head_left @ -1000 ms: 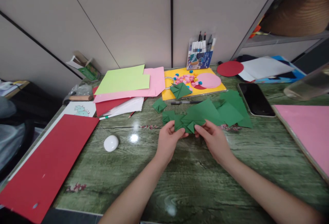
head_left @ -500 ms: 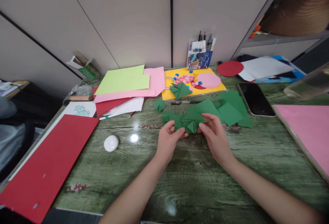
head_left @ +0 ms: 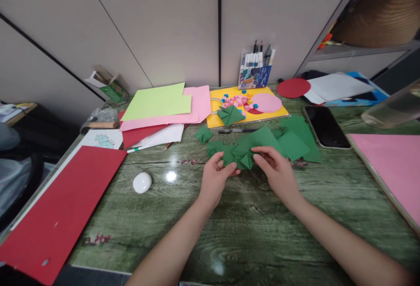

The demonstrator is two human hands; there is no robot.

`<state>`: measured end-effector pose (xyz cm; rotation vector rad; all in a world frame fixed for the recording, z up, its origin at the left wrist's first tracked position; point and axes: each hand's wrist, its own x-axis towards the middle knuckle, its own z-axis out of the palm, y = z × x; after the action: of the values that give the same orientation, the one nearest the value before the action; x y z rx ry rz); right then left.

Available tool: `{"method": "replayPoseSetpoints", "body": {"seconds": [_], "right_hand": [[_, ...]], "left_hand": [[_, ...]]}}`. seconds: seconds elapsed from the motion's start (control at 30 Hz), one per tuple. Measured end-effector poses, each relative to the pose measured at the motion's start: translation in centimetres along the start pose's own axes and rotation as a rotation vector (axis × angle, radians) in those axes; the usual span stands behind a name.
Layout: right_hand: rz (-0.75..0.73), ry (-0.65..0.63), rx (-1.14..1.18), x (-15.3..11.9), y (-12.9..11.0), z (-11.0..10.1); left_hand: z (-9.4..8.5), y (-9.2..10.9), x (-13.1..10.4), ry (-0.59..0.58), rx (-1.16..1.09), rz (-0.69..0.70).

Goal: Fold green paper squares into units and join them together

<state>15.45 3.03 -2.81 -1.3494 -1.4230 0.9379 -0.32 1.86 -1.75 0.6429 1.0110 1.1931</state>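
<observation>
Between my hands is a piece of folded green paper [head_left: 241, 158] with pointed flaps, held just above the table. My left hand [head_left: 216, 178] pinches its left edge between thumb and fingers. The thumb and fingertips of my right hand [head_left: 277, 172] are closed on a flap at its right side. Behind it lie loose green paper sheets [head_left: 293, 143], overlapping one another. Two smaller green folded pieces rest farther back: one folded piece [head_left: 204, 134] on the table, another folded piece [head_left: 230, 115] on the edge of a yellow sheet [head_left: 215, 121].
A black pen [head_left: 238, 131] lies behind my hands, and a phone [head_left: 326, 126] to the right. Pink and lime sheets [head_left: 157, 102] are stacked at back left. A white round object [head_left: 142, 183] and a red sheet [head_left: 65, 207] lie left. A marker pack [head_left: 256, 69] stands against the wall.
My right hand's fingers have shifted slightly left and inward over the folded green paper, onto its flap. My left hand stays in place.
</observation>
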Motion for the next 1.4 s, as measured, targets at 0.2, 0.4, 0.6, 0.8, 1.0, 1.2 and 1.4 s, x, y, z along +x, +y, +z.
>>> {"method": "replayPoseSetpoints", "body": {"seconds": [0.2,0.4,0.6,0.8,1.0,1.2,1.4], "right_hand": [[0.095,-0.059,0.114,-0.1,-0.2,0.4],[0.096,0.056,0.077,0.4,0.2,-0.2],[0.058,0.145,-0.003,0.7,0.1,-0.7],[0.006,0.14,-0.057,0.4,-0.2,-0.5],[-0.102,0.122,-0.149,0.0,-0.1,-0.4],[-0.357,0.115,-0.31,-0.3,0.1,-0.4],[-0.336,0.087,-0.287,-0.2,0.0,-0.4]], "left_hand": [[0.0,-0.2,0.0,-0.032,-0.003,0.0],[-0.1,-0.3,0.0,-0.021,0.009,0.007],[-0.2,-0.2,0.1,-0.026,-0.077,-0.053],[-0.4,-0.1,0.1,-0.072,-0.148,-0.139],[-0.2,-0.1,0.1,-0.032,-0.08,-0.098],[-0.4,-0.5,0.2,-0.041,-0.016,-0.06],[-0.5,-0.7,0.3,-0.051,0.018,-0.043]]}}
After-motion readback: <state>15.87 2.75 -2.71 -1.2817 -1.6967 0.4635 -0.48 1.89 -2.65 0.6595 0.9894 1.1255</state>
